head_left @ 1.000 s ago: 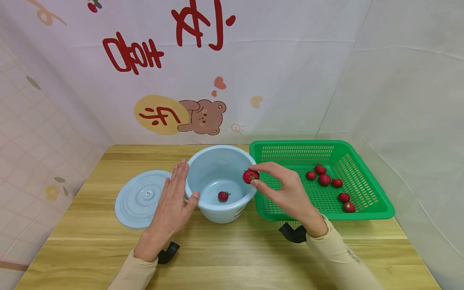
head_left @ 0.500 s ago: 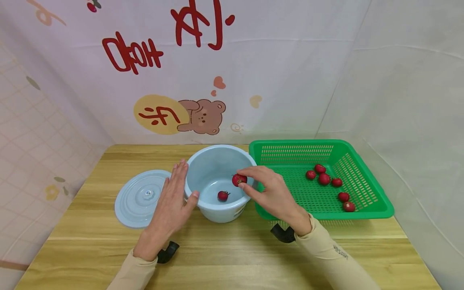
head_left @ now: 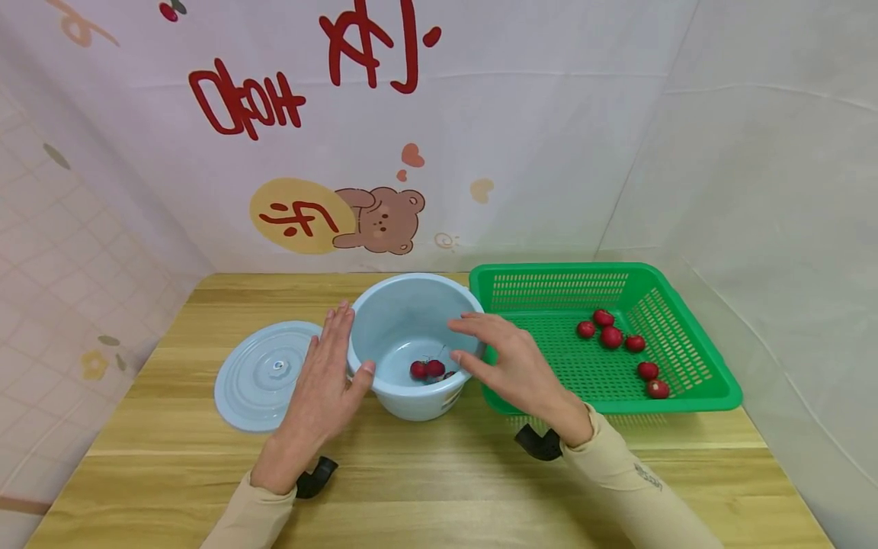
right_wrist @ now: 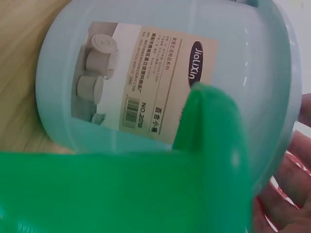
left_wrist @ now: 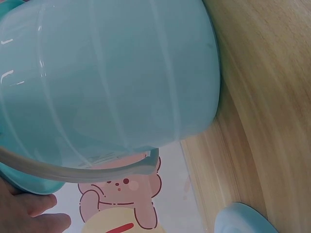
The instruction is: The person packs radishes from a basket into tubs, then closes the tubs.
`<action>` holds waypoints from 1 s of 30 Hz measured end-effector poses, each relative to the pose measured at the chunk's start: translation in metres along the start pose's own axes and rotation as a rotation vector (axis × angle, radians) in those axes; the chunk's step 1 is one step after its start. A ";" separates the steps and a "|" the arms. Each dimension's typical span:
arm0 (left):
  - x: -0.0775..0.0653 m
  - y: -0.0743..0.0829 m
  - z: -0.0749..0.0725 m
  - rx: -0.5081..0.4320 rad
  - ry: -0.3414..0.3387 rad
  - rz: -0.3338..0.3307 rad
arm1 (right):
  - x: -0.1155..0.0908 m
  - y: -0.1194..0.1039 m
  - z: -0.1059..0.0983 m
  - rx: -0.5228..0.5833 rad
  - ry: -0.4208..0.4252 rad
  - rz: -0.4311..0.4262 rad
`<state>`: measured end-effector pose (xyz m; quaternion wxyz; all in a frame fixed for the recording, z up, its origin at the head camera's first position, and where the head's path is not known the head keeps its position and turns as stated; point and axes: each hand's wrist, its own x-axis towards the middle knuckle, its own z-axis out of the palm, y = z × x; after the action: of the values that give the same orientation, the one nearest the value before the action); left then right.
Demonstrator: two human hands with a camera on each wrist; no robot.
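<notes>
A light blue plastic bucket (head_left: 411, 408) stands upright at the middle of the table. My left hand (head_left: 329, 385) rests along its left rim with the fingers extended. In the left wrist view some left fingertips (left_wrist: 46, 213) show beside the bucket's rim. My right hand (head_left: 514, 366) reaches over the right rim, thumb and fingers apart, nothing between them. Below it, a few small red tomatoes (head_left: 435, 367) with thin stems lie together on the bucket's floor. The front rim partly hides one of them.
A green slotted basket (head_left: 716, 389) with several red tomatoes (head_left: 611, 337) stands right of the bucket, close against it. A round light blue lid (head_left: 250, 389) lies on the table (head_left: 425, 488) to the left. A printed cloth (head_left: 549, 114) hangs behind.
My right hand has moved left over the bucket with the red tomatoes and let them go. They now lie beside the one on its floor. My left hand has stayed at the rim.
</notes>
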<state>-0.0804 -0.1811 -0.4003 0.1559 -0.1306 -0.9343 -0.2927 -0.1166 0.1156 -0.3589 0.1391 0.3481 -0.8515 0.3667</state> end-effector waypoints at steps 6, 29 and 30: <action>0.000 0.000 0.000 -0.002 -0.002 -0.004 | -0.010 0.000 -0.024 0.032 0.001 -0.066; 0.000 -0.002 0.001 -0.027 0.037 0.038 | -0.020 0.058 -0.149 -0.143 -0.002 0.099; 0.000 -0.002 0.001 -0.026 0.037 0.039 | -0.020 0.064 -0.150 -0.154 -0.014 0.116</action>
<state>-0.0807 -0.1819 -0.4019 0.1771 -0.1454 -0.9247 -0.3039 -0.1490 0.2652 -0.2983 0.1380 0.2892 -0.8969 0.3048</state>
